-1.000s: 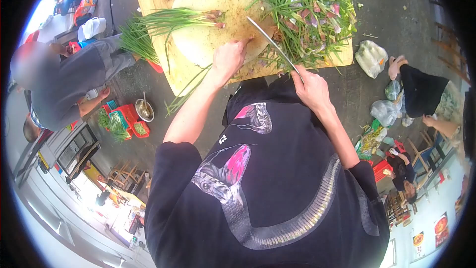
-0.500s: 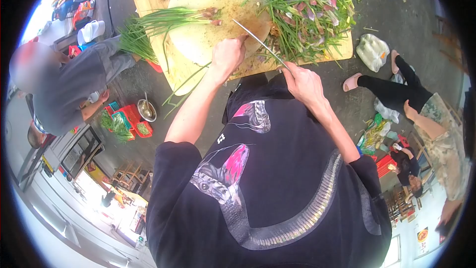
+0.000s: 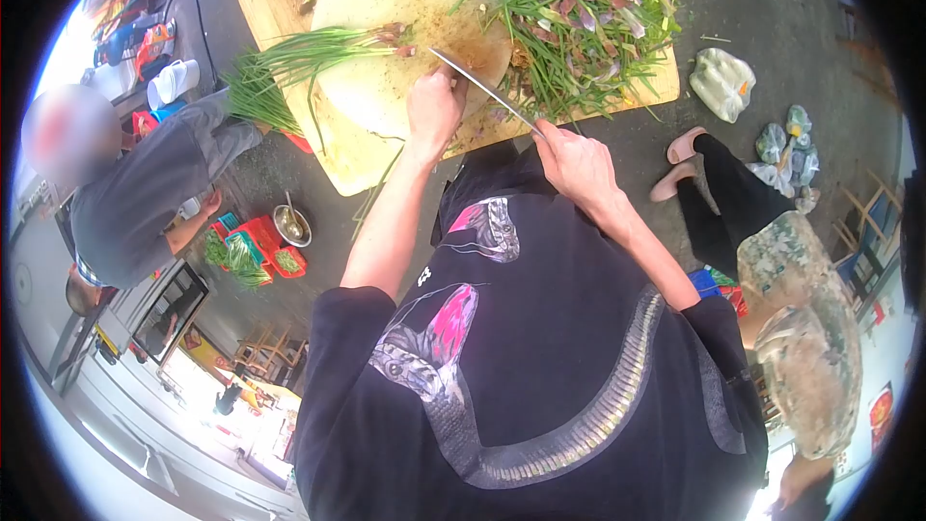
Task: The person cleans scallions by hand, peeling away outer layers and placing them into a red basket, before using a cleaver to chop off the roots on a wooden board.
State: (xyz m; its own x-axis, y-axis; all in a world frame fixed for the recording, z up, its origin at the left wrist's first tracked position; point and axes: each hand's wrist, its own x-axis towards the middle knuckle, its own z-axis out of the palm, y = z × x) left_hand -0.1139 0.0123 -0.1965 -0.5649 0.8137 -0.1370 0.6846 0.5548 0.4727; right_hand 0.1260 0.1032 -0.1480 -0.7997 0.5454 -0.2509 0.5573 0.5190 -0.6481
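My right hand (image 3: 579,166) is closed round the handle of a knife (image 3: 492,95), whose thin blade points up and left across a round chopping board (image 3: 362,0). My left hand (image 3: 434,111) is closed at the board's near edge, just left of the blade. Green onion stalks (image 3: 376,195) trail from beneath that wrist over the table edge; the part inside the fingers is mostly hidden. Beyond my left hand lies a bunch of green onions (image 3: 328,46), reddish bulbs toward the blade. A large heap of trimmings (image 3: 588,29) covers the right side.
The board rests on a wooden table (image 3: 352,169). A person in grey (image 3: 145,203) is at the left, near red baskets (image 3: 258,236) and a metal bowl (image 3: 292,225). Another person in a camouflage top (image 3: 801,289) stands at right. A white bag (image 3: 721,85) lies on the floor.
The person at right has moved, with the feet now closer together. My view has shifted slightly. The knife tip and my left hand remain close together over the board.
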